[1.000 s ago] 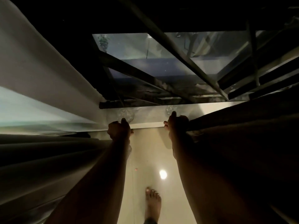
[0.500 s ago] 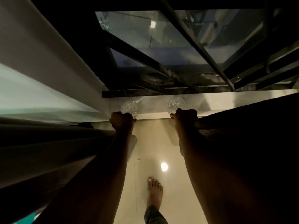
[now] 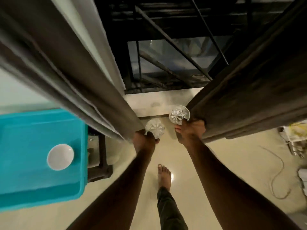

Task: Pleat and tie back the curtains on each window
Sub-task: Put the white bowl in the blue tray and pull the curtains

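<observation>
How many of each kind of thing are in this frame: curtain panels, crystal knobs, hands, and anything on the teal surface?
Curtain panels: 2, the left curtain and the right curtain
Faceted crystal knobs: 2, left knob and right knob
Hands: 2, left hand and right hand, each gripping a curtain edge
White bowls: 1, on the teal surface
Total: 7

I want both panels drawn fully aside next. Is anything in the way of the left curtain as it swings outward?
Possibly. The left hand grips the left curtain, and a turquoise bin carrying a white bowl stands beside it on the left. The right hand grips the right curtain; nothing visible blocks that one.
</observation>
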Tool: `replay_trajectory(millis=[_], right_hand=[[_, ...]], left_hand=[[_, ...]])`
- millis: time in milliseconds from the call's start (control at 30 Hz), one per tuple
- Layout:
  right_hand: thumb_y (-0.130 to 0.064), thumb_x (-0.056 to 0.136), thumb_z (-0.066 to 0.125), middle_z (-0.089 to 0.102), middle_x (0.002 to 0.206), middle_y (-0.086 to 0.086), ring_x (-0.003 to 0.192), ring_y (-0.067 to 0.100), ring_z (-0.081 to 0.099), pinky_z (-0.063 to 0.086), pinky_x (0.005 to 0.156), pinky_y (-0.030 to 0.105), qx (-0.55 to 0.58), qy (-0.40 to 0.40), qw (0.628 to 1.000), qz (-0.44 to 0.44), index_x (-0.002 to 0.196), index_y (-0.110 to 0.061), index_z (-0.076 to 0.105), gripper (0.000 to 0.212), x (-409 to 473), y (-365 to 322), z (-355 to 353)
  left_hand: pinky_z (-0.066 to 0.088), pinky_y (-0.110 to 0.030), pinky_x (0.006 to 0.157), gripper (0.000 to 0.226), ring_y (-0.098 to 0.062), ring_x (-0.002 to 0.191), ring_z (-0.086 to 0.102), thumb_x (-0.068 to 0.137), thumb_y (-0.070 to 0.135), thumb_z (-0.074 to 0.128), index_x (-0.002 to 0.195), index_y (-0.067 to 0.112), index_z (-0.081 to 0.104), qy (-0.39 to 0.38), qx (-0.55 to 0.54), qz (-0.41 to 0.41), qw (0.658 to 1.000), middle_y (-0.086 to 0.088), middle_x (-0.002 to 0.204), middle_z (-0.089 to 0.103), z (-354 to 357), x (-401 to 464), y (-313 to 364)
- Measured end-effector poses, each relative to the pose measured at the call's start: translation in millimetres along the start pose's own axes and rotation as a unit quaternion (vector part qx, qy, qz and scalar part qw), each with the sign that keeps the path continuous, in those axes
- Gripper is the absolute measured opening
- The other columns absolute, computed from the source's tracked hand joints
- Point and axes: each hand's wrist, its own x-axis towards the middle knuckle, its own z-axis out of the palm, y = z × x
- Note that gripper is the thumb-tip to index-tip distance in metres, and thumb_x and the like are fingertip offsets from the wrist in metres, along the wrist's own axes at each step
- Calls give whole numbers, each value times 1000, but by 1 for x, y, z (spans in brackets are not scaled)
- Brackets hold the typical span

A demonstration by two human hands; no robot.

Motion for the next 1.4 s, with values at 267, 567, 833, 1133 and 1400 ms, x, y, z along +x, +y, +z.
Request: replay_trajectory(millis=[267, 567, 833, 1133, 1400], right_hand=[[2, 91, 62, 69, 66, 15, 48, 24, 70, 59, 46, 33, -32, -5, 993, -113, 83, -1, 68, 11, -219, 23, -21], [2, 89, 65, 72, 74, 23, 53, 29, 73, 60, 49, 35, -41, -103, 988, -112, 88, 3, 66, 1, -399, 76, 79], [-6, 92, 67, 71, 72, 22, 53, 28, 72, 63, 57, 43, -95, -140, 979, -114, 80, -8, 62, 13, -460, 118, 200], [-9, 93, 68, 72, 78, 21, 54, 29, 73, 64, 58, 47, -179, -104, 976, -60, 84, -4, 65, 10, -435, 165, 306], [-3, 89, 67, 70, 69, 16, 54, 34, 72, 63, 58, 53, -188, -42, 981, -28, 72, -8, 63, 17, -406, 200, 363]], left_hand=[[63, -36, 60, 18, -26, 68, 75, 99, 6, 54, 99, 3, 73, -21, 39, 160, 986, -15, 87, 75, -191, -88, -29], [63, -41, 63, 21, -21, 52, 72, 95, 10, 53, 80, 7, 69, 157, 19, 155, 975, -13, 63, 71, -444, -97, -27], [57, -27, 56, 18, -29, 67, 73, 89, 13, 62, 83, -4, 68, 221, 16, 83, 972, -17, 75, 72, -563, -51, -11], [63, -44, 69, 12, -35, 71, 74, 89, 6, 65, 93, -4, 70, 175, 33, 49, 983, -20, 83, 74, -585, 60, -20], [63, -41, 62, 18, -33, 67, 74, 90, 9, 65, 98, -7, 70, 114, 77, 37, 990, -20, 84, 73, -593, 148, -43]])
